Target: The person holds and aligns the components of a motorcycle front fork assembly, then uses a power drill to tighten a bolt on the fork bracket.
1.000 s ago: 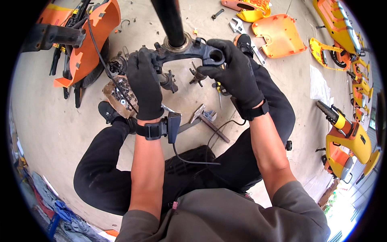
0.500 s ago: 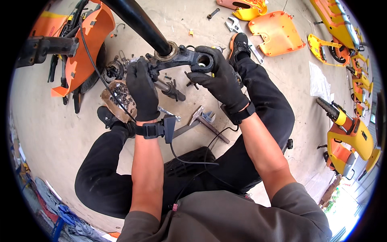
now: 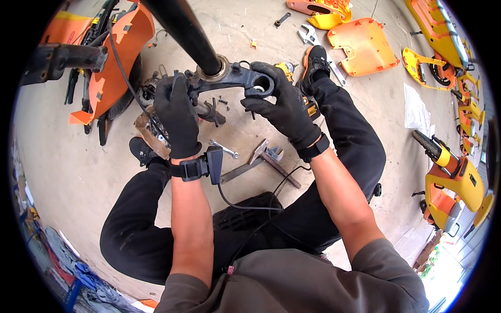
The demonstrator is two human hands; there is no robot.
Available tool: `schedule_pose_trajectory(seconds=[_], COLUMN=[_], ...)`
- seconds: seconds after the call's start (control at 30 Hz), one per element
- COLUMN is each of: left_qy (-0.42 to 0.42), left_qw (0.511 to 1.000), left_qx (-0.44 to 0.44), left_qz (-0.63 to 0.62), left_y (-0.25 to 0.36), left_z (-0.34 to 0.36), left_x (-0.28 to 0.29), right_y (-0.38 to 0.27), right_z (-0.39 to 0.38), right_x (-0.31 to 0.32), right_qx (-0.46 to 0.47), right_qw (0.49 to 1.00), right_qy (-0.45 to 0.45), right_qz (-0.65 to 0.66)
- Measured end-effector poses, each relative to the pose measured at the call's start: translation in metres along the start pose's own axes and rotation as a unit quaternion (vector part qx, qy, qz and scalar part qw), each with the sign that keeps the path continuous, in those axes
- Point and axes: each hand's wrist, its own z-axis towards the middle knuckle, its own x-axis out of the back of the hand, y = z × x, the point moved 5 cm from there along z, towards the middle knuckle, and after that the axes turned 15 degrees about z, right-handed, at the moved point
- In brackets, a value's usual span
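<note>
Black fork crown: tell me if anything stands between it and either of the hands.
Nothing visible does, apart from the black gloves. The left hand is at the left end of the fork crown, and the right hand is at its open ring on the right.

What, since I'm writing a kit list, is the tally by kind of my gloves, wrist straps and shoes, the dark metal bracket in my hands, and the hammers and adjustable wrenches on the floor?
Gloves: 2
Wrist straps: 2
Shoes: 2
Dark metal bracket: 1
Hammer: 1
Adjustable wrenches: 2
Total: 10
</note>
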Motion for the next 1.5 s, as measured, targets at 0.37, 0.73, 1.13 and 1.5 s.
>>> schedule_pose_trajectory(seconds=[0.37,0.73,1.13,1.5], left_qy=[0.009,-0.002,-0.003,-0.032], left_qw=[1.000,1.000,0.999,0.998], left_qx=[0.004,-0.009,0.015,-0.011], left_qz=[-0.010,0.030,0.046,0.052], left_y=[0.000,-0.001,-0.008,0.007], left_z=[0.001,-0.002,-0.006,-0.015], left_x=[0.002,0.000,-0.013,-0.038], right_y=[0.007,0.018,-0.002,0.009], right_z=[-0.001,-0.001,-0.006,-0.009], right_x=[0.002,0.011,0.018,0.028], right_qx=[0.019,0.005,-0.012,0.001], right_qw=[0.995,0.997,0.995,0.996], right_qy=[-0.014,-0.009,-0.042,0.040], right_qz=[-0.098,-0.077,-0.090,-0.084])
